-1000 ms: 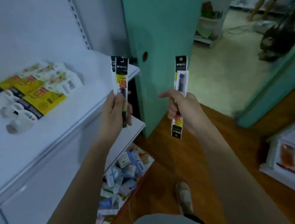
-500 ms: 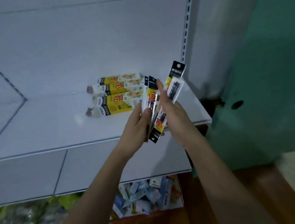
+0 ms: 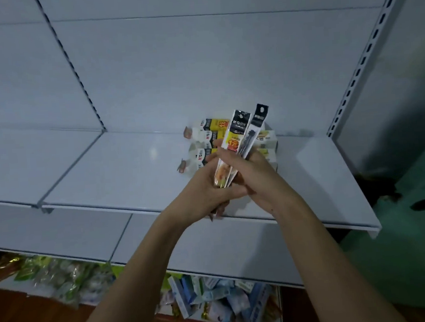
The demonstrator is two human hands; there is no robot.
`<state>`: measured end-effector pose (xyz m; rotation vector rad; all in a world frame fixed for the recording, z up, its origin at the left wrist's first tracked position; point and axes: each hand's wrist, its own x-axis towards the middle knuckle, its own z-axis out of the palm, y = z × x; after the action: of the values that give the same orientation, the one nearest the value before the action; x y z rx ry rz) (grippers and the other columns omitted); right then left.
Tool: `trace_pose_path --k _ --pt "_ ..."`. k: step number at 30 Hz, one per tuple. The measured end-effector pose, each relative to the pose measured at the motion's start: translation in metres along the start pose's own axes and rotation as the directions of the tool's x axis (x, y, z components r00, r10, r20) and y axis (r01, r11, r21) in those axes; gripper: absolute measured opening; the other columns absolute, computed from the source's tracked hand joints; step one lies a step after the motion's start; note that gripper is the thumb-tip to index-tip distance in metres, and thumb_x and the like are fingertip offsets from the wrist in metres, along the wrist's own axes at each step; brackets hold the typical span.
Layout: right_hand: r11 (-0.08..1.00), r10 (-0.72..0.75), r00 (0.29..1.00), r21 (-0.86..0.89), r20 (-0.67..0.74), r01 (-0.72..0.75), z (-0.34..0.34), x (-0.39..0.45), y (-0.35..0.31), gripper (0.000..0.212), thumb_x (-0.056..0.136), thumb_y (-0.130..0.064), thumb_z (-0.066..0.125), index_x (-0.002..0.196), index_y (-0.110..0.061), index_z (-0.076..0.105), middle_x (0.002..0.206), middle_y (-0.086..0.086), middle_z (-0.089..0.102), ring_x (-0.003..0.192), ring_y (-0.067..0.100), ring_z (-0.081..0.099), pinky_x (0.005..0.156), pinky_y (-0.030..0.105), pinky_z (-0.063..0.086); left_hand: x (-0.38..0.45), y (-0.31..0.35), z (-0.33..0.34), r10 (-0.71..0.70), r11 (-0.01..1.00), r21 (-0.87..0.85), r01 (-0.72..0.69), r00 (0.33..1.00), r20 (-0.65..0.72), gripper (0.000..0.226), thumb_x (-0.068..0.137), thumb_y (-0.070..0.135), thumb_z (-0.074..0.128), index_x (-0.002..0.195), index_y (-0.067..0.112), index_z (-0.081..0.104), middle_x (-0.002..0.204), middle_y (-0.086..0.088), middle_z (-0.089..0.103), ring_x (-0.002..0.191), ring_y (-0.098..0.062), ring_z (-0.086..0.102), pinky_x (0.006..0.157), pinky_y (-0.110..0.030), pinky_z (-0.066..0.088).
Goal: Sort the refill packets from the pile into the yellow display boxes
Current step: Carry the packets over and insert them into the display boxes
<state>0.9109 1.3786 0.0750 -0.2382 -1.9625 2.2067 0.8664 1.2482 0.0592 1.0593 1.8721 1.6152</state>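
I am gripping the refill packets [image 3: 240, 138] in both my left hand [image 3: 204, 194] and right hand [image 3: 255, 175] above the yellow display boxes [image 3: 212, 135]; they look light, thin, slippery, best pinched mid-length.

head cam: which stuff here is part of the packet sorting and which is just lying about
Job: refill packets gripped by left hand and right hand; yellow display boxes on the white shelf.

Lying about: boxed goods and green bags on the floor.

Both hands hide the packets' [image 3: 238, 136] lower ends and perhaps further yellow boxes [image 3: 206, 138].
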Motion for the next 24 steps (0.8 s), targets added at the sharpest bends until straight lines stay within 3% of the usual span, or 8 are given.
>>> trace_pose_path --k 2,5,7,10,15,18,21,24 --pt "0.997 -0.05 0.999 0.05 -0.023 0.051 0.013 0.014 -0.008 0.009 0.094 -0.022 0.067 0.098 -0.015 0.07 0.092 0.004 0.075 0.095 0.022 0.072 0.083 0.044 0.058 0.004 -0.008 -0.017 0.004 0.995 0.1 -0.004 1.0 0.002 0.026 0.089 0.008 0.071 0.102 0.026 0.058 0.07 0.022 0.065 0.063 0.002 0.06 0.059 -0.012 0.046" --pt "0.99 -0.122 0.989 0.064 -0.079 0.127 0.044 0.032 -0.018 0.005 0.094 -0.014 0.067 0.097 -0.012 0.065 0.08 0.006 0.071 0.078 0.02 0.072 0.071 0.034 0.058 0.011 -0.023 -0.044 0.049 0.983 0.183 -0.024 0.99 -0.134 0.014 0.093 0.014 0.067 0.087 0.024 0.06 0.069 0.014 0.064 0.061 -0.003 0.058 0.058 -0.021 0.047" --pt "0.978 -0.199 0.974 0.033 -0.113 0.204 0.066 0.046 -0.02 0.02 0.093 -0.013 0.069 0.11 -0.016 0.059 0.086 0.01 0.071 0.078 0.022 0.072 0.076 0.04 0.06 0.015 -0.035 -0.064 0.083 0.977 0.21 -0.038 0.975 -0.207 0.008 0.094 0.02 0.064 0.089 0.023 0.06 0.077 0.006 0.067 0.072 -0.016 0.063 0.065 -0.033 0.05" --pt "0.96 -0.278 0.948 -0.044 -0.153 0.275 0.093 0.066 -0.025 0.028 0.092 -0.013 0.069 0.117 -0.02 0.057 0.091 0.007 0.069 0.078 0.018 0.073 0.081 0.038 0.06 0.016 -0.049 -0.092 0.089 0.976 0.217 -0.025 0.953 -0.291 0.013 0.094 0.019 0.065 0.09 0.029 0.058 0.077 0.013 0.065 0.07 -0.007 0.06 0.065 -0.027 0.046" --pt "0.937 -0.239 0.971 -0.259 0.012 0.234 0.126 0.089 -0.009 0.026 0.092 -0.012 0.069 0.116 -0.017 0.061 0.093 -0.008 0.062 0.08 -0.009 0.061 0.074 0.007 0.048 0.017 -0.057 -0.116 0.126 0.986 0.158 -0.059 0.882 -0.454 0.049 0.086 0.009 0.066 0.131 0.016 0.05 0.113 0.007 0.067 0.106 -0.006 0.065 0.088 -0.031 0.056" --pt "0.924 -0.192 0.975 -0.315 0.11 0.217 0.128 0.098 -0.003 0.042 0.089 -0.023 0.074 0.127 -0.024 0.055 0.108 -0.01 0.062 0.096 -0.011 0.058 0.081 0.007 0.047 0.021 -0.062 -0.116 0.162 0.986 0.124 -0.115 0.856 -0.491 0.048 0.092 0.002 0.057 0.136 0.016 0.047 0.122 0.001 0.064 0.114 -0.007 0.063 0.093 -0.032 0.055" --pt "0.9 -0.232 0.964 -0.348 0.132 0.264 0.107 0.107 -0.012 0.052 0.091 -0.046 0.065 0.137 -0.033 0.045 0.124 -0.013 0.057 0.116 -0.004 0.054 0.093 0.016 0.049 0.023 -0.067 -0.114 0.077 0.996 0.072 -0.043 0.812 -0.579 0.021 0.098 0.012 0.054 0.118 0.017 0.053 0.093 -0.004 0.063 0.083 -0.022 0.064 0.075 -0.042 0.057" --pt "0.862 -0.286 0.958 -0.443 -0.021 0.247 0.071 0.119 -0.019 0.03 0.099 -0.041 0.056 0.127 -0.03 0.056 0.118 -0.013 0.061 0.108 -0.003 0.058 0.091 0.021 0.048 0.03 -0.064 -0.115 0.023 0.999 0.039 0.004 0.733 -0.68 0.012 0.097 0.018 0.058 0.089 0.013 0.051 0.072 -0.012 0.052 0.061 -0.031 0.052 0.055 -0.031 0.046"
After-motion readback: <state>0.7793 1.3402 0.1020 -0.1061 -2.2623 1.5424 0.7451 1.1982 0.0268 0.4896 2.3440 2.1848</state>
